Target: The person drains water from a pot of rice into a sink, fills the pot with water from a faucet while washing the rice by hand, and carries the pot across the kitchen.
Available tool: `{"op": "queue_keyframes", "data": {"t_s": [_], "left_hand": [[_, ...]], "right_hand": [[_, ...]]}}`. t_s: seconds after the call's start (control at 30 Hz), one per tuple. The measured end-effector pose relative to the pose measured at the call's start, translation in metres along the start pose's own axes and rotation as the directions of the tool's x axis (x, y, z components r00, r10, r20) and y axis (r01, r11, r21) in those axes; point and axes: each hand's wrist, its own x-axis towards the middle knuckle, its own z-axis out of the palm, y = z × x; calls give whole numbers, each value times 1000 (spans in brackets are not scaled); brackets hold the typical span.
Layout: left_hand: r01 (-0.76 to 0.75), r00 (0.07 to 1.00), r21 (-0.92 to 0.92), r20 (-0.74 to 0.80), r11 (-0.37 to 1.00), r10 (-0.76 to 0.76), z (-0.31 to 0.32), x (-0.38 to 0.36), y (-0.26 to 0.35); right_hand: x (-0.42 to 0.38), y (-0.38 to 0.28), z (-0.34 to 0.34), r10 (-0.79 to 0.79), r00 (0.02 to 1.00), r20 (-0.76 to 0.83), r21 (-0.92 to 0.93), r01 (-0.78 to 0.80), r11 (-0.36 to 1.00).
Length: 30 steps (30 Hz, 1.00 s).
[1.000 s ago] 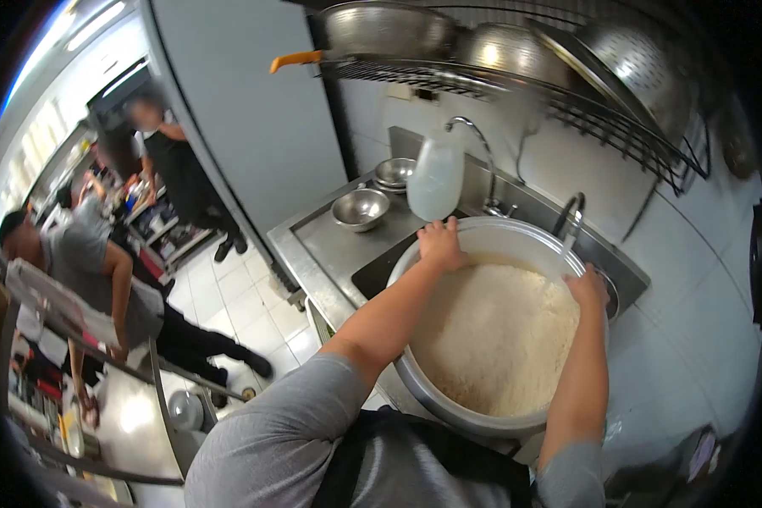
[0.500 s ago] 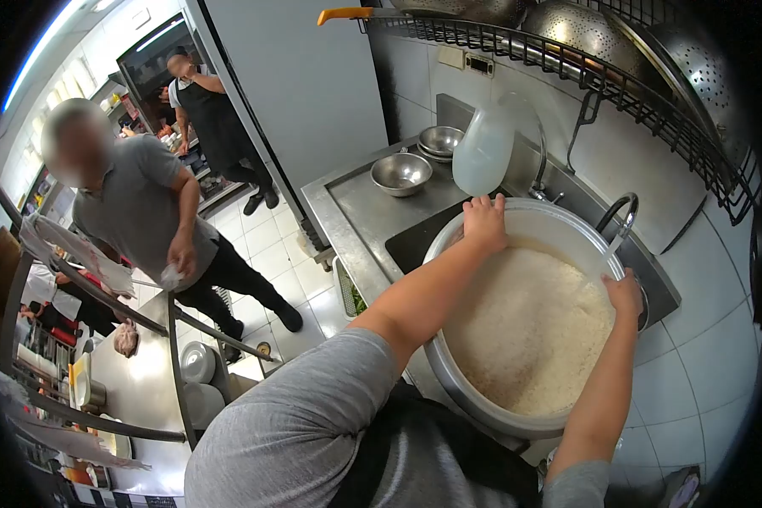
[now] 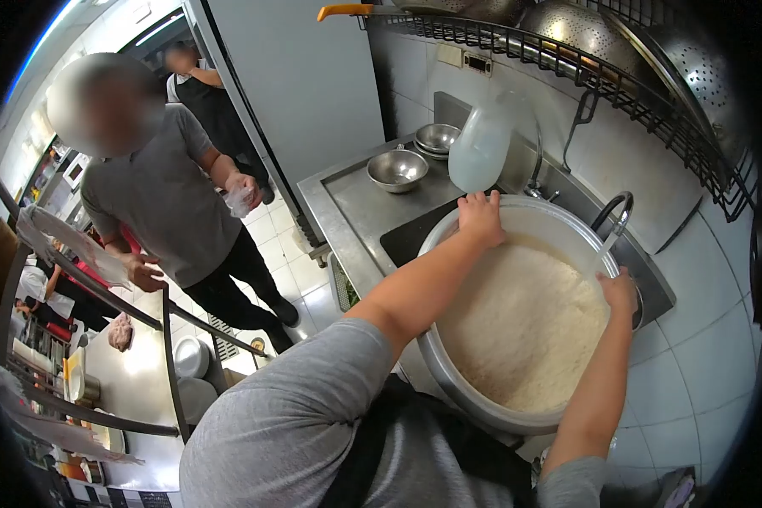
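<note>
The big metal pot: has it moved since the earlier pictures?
No: the pot sits in the same place relative to the black-necked faucet, with no visible shift either way.

This was a big kitchen, one where people worked. I saw a huge pot (image 3: 560,225) by a tap (image 3: 625,208), shiny bowls (image 3: 398,172) on a metal desk (image 3: 334,199), and a strainer (image 3: 696,72) up on a wire rack (image 3: 635,110). White tiles (image 3: 665,385) covered the wall, and a worker (image 3: 214,108) wore a black apron.
</note>
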Motion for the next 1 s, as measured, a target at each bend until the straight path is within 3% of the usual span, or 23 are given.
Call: {"op": "queue_keyframes", "data": {"t_s": [0.53, 1.0], "left_hand": [[-8, 1000, 73, 21, 997, 6, -3, -4, 5], [-12, 1000, -47, 3, 999, 12, -6, 0, 1]], "right_hand": [[-4, 1, -3, 46, 998, 40, 10, -47, 999], [-19, -12, -18, 71, 993, 89, -7, -71, 997]]}}
